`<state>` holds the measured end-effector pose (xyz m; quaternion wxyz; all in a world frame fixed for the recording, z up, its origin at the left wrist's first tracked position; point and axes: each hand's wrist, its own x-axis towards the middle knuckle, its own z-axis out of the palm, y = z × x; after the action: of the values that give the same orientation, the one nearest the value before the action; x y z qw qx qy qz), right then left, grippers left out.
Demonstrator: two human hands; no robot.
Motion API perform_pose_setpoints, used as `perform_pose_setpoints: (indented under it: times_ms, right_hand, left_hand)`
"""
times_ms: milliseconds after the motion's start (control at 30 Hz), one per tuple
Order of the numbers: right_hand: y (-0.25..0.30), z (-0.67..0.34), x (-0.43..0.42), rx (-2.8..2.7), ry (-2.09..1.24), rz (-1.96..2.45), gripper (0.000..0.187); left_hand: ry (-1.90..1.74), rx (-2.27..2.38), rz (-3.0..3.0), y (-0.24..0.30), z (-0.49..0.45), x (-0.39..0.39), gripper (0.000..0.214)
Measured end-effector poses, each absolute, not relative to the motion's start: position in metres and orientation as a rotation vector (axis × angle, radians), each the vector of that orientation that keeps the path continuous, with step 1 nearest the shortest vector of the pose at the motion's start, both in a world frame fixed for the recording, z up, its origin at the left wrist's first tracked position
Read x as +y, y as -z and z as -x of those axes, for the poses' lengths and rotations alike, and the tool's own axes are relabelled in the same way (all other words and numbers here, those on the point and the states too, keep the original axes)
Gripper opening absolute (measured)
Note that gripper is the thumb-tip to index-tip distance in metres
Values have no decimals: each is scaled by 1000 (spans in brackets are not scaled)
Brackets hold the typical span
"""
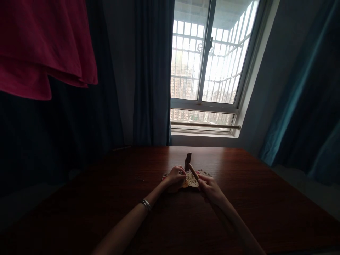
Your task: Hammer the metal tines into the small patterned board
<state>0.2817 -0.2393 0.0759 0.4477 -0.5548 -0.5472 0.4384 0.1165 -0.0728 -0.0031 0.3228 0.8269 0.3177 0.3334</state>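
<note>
My right hand (209, 186) is closed around the wooden handle of a hammer (193, 171). The hammer's dark head is raised just above the fingertips of my left hand (176, 174). Those fingers are pinched together over the left part of a pale board dotted with small dark holes (192, 180); whatever is between them is too small to name. The board has a wavy front edge and some red at its sides. It lies on the dark wooden table, partly covered by both hands. A silvery band circles my left wrist.
The glossy reddish-brown table (225, 159) reaches back to a wall with a barred window (190, 63). A small thin object (141, 179) lies left of the board. Dark blue curtains (152, 71) hang at the sides, and pink cloth (47, 46) hangs at upper left.
</note>
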Motion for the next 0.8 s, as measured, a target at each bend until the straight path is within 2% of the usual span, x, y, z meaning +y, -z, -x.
perform_pose_setpoints:
  times_ms: [800]
  right_hand:
    - [-72,-287,-237,-1368,-1060,1315,52]
  left_hand:
    - [-804,858,-2137,5,-116,-67,21]
